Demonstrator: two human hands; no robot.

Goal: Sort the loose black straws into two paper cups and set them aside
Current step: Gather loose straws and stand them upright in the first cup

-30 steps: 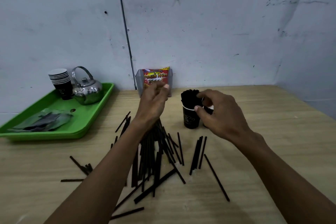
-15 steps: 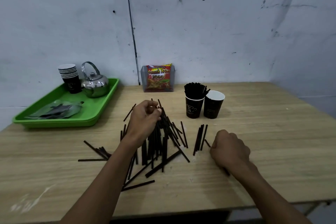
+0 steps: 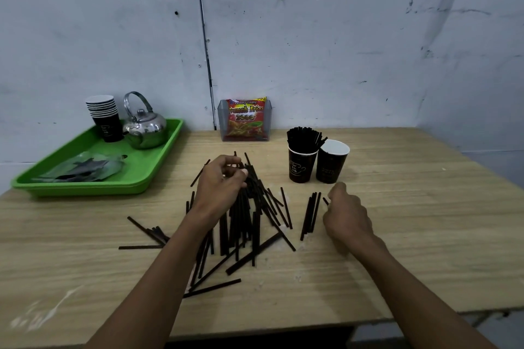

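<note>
A heap of loose black straws (image 3: 246, 224) lies on the wooden table (image 3: 411, 221). My left hand (image 3: 219, 183) is on the heap's far end, fingers curled round a few straw tips. A small bundle of straws (image 3: 310, 214) lies just right of the heap. Beside that bundle, my right hand (image 3: 347, 214) is curled, and a short black straw end (image 3: 325, 201) pokes out at the thumb. Behind stand two black paper cups that touch: the left cup (image 3: 301, 168) is packed with upright straws, and the right cup (image 3: 331, 163) shows a white inside with no straws visible.
A green tray (image 3: 93, 188) at the back left carries a stack of paper cups (image 3: 103, 117), a steel kettle (image 3: 145, 127) and plastic wrappers. A snack packet in a clear holder (image 3: 246, 119) stands against the wall. Stray straws (image 3: 147, 235) lie left of my forearm.
My right hand left the cups and dropped to the table by the small bundle. My left hand came down onto the heap's far end. The view pulled back.
</note>
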